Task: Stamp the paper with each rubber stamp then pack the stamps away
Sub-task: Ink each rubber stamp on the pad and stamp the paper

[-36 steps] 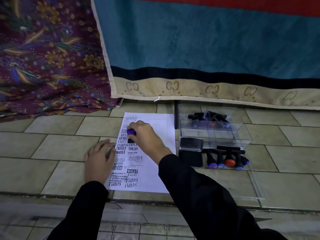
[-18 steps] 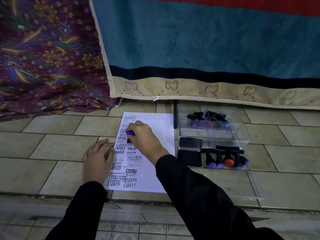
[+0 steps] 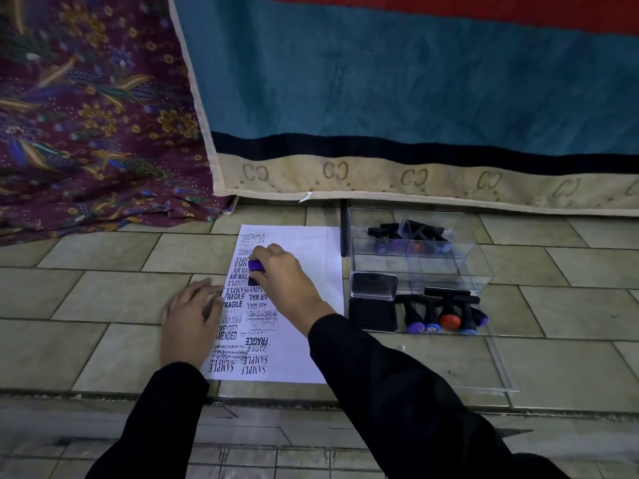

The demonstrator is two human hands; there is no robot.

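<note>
Paper [image 3: 321, 261] is lying flat, its left edge being held down by the spread, straight-fingered left hand [image 3: 191, 318]. The right hand [image 3: 288, 283] is pinching a purple-topped stamp [image 3: 256, 266], pressing it onto the paper's upper left; the next move is likely calling for a straight, smudge-free lift.

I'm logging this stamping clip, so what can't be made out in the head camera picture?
- Head view: the wording on the purple-topped stamp. Its face points down at the paper, and the right hand grips it.
- Head view: how many stamps lie in the clear box. They are dark, overlapping and small.
- Head view: part of the paper's left edge, under the left hand.
</note>
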